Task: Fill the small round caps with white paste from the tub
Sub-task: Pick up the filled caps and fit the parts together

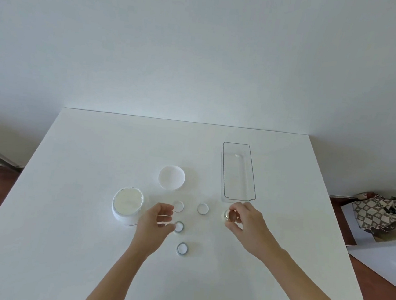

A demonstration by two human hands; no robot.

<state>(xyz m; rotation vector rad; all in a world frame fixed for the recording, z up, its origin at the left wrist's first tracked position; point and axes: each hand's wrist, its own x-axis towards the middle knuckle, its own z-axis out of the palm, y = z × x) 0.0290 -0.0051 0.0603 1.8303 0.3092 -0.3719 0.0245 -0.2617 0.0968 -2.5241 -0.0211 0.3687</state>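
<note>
White table [63, 209]. Open tub [127, 204] of white paste sits just left of the left hand [153, 228]. Left hand hovers with fingers loosely curled, holding nothing; one filled cap [179, 226] lies at its fingertips, another [182, 248] nearer the person, two more [178, 206] [202, 208] between the hands. White lid [171, 177] lies beyond them. Right hand [245, 222] pinches a clear cap [231, 215] at its fingertips. Clear rectangular tray [252, 191] just beyond the right hand. Patterned bag [378, 215] on the floor, far right.
</note>
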